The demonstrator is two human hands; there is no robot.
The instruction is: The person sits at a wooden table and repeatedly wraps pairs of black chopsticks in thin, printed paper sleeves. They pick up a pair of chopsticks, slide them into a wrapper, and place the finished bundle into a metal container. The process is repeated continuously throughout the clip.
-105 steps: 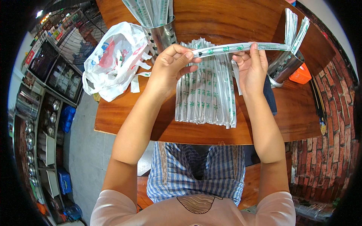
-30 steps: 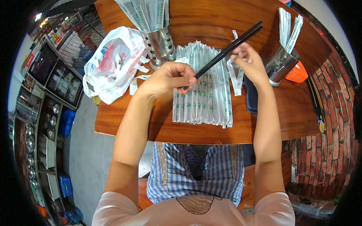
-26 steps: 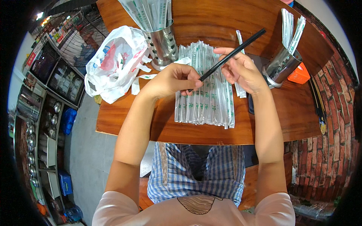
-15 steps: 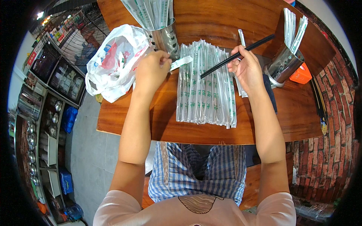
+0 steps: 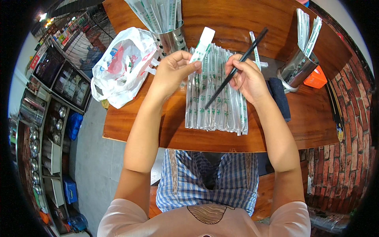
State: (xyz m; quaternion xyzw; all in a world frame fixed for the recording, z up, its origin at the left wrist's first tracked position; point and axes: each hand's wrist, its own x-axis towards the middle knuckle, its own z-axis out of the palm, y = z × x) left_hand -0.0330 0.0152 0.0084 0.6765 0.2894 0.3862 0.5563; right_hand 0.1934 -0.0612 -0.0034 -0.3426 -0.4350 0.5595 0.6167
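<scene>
While the left hand (image 5: 171,75) pinches a white, green-printed paper sleeve (image 5: 203,44), the right hand (image 5: 249,81) holds black chopsticks (image 5: 219,91) aslant.
The left fingers are closed on the sleeve's lower end; the right fingers are closed around the chopsticks' middle, their lower tips above a row of plastic-wrapped chopsticks (image 5: 215,116) on the wooden table (image 5: 132,124). Left of that row sits a white plastic bag (image 5: 136,47).

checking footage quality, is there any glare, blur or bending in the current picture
Head view: pale glare streaks along the wrapped packets; head view: black chopsticks look slightly soft toward their upper end; head view: the table's front edge bows.
</scene>
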